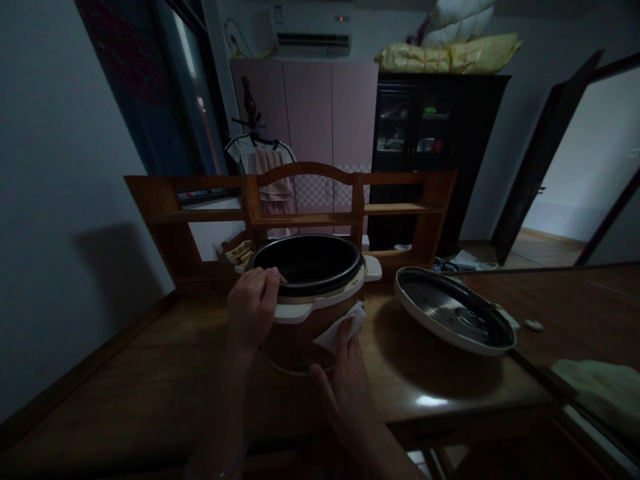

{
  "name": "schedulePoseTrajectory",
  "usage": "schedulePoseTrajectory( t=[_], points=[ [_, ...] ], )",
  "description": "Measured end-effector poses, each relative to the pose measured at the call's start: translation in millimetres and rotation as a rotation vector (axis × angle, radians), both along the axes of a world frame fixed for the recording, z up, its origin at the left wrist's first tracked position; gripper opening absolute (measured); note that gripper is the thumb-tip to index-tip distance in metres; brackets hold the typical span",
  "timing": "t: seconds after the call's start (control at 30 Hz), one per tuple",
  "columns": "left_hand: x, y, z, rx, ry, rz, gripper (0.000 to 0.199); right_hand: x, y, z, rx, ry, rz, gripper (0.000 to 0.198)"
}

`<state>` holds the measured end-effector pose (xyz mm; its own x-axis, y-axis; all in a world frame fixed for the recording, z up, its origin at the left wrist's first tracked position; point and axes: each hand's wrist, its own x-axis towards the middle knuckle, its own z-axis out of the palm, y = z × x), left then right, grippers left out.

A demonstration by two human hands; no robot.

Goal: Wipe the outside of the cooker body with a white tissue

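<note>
An electric cooker (295,333) with a brown body, pale handles and a dark inner pot (310,257) stands lidless on the wooden desk (165,360). My left hand (253,303) is closed over the cooker's near-left rim, its fingers curled at the edge and thumb on top. Pressed against the front right of the body is a crumpled white tissue (333,333), held under the fingers of my right hand (347,373). Right of the cooker lies its round lid (450,310), inner side facing up. The cooker's lower front is dim.
A wooden shelf rack (305,219) runs along the desk's back edge, behind the cooker. Near the cooker's left rear sits a basket-like item (239,255). A small white object (533,325) and a pale cloth (600,387) lie to the right, beyond the lid.
</note>
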<state>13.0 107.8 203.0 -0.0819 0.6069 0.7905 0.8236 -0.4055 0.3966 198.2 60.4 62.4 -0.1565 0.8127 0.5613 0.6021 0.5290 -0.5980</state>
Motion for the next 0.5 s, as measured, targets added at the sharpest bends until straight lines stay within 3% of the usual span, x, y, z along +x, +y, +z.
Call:
schedulePoseTrajectory(
  t=[0.27,0.5],
  points=[
    [-1.1,2.3,-0.8,0.007,-0.007,0.004,0.040,21.7,25.9,46.2,0.022,0.114,0.020,0.086],
    [-1.4,1.4,-1.1,0.004,-0.003,0.007,0.041,25.6,23.7,28.3,0.018,0.095,0.018,0.088]
  ],
)
